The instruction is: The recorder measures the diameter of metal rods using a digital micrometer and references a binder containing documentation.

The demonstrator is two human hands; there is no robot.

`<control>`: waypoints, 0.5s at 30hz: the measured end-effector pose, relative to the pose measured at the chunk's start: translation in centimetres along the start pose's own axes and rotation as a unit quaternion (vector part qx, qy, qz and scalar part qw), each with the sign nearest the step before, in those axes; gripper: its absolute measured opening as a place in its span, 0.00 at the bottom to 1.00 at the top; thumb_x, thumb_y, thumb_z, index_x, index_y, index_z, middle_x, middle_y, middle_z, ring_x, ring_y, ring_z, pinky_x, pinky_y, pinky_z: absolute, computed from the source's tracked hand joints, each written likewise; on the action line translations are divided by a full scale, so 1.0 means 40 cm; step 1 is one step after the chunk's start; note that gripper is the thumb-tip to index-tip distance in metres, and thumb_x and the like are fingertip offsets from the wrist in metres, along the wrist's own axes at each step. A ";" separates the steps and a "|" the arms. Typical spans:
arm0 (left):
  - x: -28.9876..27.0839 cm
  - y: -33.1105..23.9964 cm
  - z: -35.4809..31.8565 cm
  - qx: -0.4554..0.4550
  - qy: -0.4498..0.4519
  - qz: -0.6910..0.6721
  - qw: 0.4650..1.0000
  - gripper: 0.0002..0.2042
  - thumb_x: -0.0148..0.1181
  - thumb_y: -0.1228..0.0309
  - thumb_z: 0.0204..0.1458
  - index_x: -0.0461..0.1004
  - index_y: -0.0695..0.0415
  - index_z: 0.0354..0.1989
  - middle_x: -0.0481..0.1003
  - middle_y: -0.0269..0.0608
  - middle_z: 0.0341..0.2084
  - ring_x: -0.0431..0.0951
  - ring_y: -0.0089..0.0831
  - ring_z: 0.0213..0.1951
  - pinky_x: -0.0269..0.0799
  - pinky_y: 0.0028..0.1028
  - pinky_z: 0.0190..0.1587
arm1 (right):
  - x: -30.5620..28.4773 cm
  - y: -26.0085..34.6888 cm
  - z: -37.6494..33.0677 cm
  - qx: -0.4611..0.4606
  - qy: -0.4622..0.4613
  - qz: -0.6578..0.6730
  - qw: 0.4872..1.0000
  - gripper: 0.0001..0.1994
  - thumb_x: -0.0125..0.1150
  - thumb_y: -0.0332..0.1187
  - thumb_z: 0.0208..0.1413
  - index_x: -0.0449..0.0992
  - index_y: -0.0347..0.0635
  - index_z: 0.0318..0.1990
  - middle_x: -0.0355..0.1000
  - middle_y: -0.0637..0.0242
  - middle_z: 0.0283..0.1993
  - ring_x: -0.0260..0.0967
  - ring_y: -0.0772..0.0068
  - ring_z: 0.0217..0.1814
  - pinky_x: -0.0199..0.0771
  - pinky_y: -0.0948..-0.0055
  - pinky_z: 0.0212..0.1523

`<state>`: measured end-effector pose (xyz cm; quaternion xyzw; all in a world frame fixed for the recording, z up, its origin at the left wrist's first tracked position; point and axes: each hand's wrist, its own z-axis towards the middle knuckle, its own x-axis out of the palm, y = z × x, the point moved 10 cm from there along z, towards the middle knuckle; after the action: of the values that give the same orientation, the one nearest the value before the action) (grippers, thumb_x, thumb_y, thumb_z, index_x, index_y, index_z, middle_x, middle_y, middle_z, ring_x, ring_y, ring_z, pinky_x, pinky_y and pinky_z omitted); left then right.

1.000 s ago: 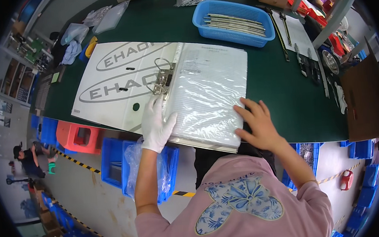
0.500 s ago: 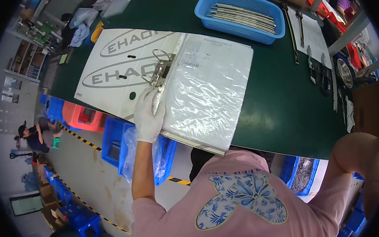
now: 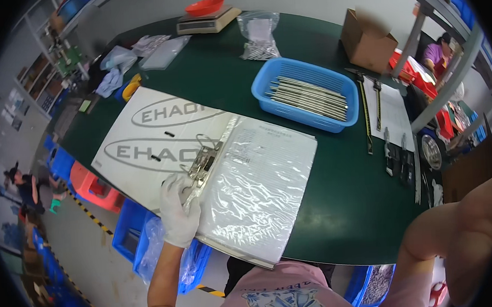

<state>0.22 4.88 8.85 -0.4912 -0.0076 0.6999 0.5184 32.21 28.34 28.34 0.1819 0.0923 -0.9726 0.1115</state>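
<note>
Resting gloved left hand (image 3: pixel 180 215), loosely spread, on binder (image 3: pixel 126 130) near rings (image 3: pixel 203 160); holding right arm (image 3: pixel 431 233) bent, impossible to tell right hand's state.

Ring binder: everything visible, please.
The ring binder lies open and slanted on the green table, along its front edge. The off-white left cover has grey oval print and two small dark slots. A shiny metal ring mechanism sits near the fold; whether it's latched is unclear. At right, glossy, wrinkled clear plastic covers a printed sheet. The white-gloved left hand rests beside the mechanism.
</note>
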 end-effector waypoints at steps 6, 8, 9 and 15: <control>0.081 -0.062 0.149 0.064 0.159 0.164 0.971 0.21 0.55 0.67 0.39 0.65 0.62 0.44 0.61 0.52 0.46 0.58 0.48 0.52 0.52 0.42 0.55 | 0.080 -0.008 0.025 0.006 -0.015 0.008 1.000 0.17 0.52 0.27 0.43 0.66 0.31 0.43 0.65 0.61 0.43 0.62 0.69 0.39 0.62 0.78 0.40; 0.098 -0.107 0.159 0.154 0.151 0.248 0.944 0.20 0.52 0.62 0.41 0.67 0.63 0.41 0.63 0.51 0.43 0.57 0.45 0.52 0.48 0.43 0.56 | 0.043 -0.058 0.013 0.027 -0.007 0.025 0.999 0.17 0.51 0.26 0.43 0.66 0.31 0.43 0.65 0.61 0.43 0.62 0.69 0.38 0.62 0.79 0.39; 0.112 -0.102 0.167 0.154 0.163 0.249 0.942 0.20 0.52 0.62 0.41 0.67 0.63 0.41 0.63 0.51 0.43 0.57 0.45 0.52 0.48 0.43 0.56 | 0.048 -0.081 0.024 0.034 -0.007 0.030 0.999 0.17 0.51 0.26 0.42 0.66 0.31 0.43 0.65 0.61 0.42 0.62 0.69 0.37 0.62 0.80 0.38; 0.158 -0.085 0.174 0.145 0.176 0.282 0.932 0.18 0.51 0.62 0.42 0.69 0.66 0.34 0.66 0.48 0.37 0.58 0.42 0.50 0.48 0.42 0.56 | 0.226 -0.025 0.131 0.041 -0.009 0.052 0.998 0.16 0.51 0.24 0.42 0.66 0.30 0.42 0.66 0.61 0.41 0.62 0.70 0.34 0.63 0.82 0.36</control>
<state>-2.06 14.55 9.90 -0.5080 0.3244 0.7131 0.3581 21.97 26.48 29.91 0.1817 0.0419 -0.9701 0.1555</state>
